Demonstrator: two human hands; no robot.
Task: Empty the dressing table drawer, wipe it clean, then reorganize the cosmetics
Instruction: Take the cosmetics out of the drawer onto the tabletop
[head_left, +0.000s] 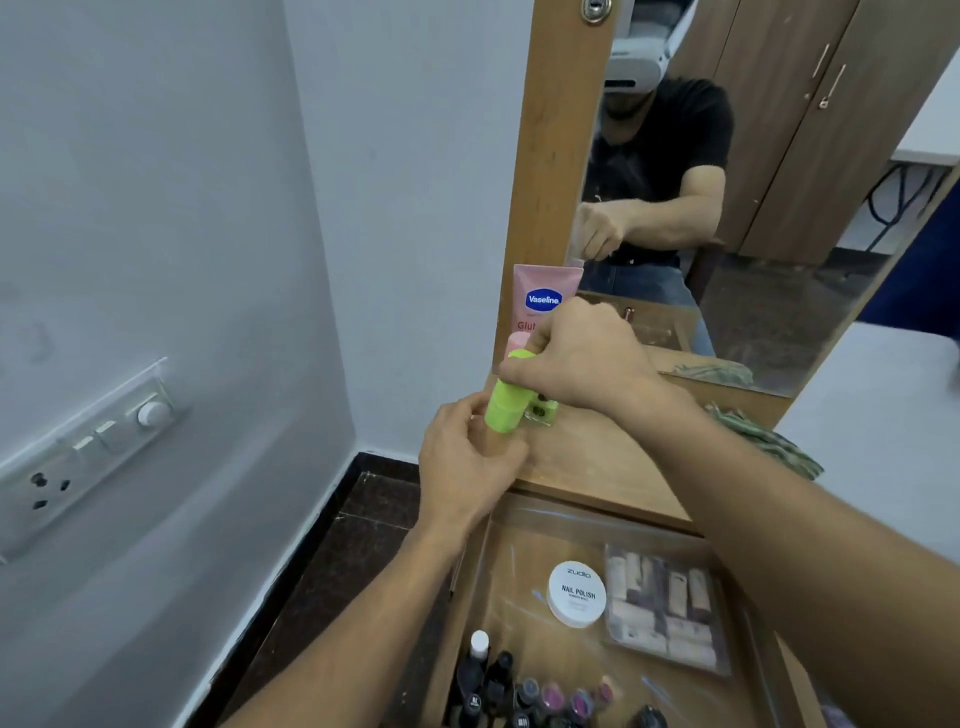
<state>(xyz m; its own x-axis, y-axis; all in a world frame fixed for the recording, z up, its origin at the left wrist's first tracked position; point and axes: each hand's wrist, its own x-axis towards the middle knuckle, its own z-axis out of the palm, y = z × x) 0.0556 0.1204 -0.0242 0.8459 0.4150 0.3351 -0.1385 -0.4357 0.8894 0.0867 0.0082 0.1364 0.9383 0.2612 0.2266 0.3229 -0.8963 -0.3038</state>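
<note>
Now | left hand (467, 460) and right hand (582, 358) grip green bottle (506, 410) | wooden tabletop (597, 457), mirror (779, 208) | white wall (208, 208)

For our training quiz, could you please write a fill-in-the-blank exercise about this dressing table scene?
The pink tube by the mirror reads ____.
The white tin in the drawer is labelled ____ polish.
The left hand and right hand hold a bottle whose cap is ____.
Missing words: Vaseline; nail; green.
</note>
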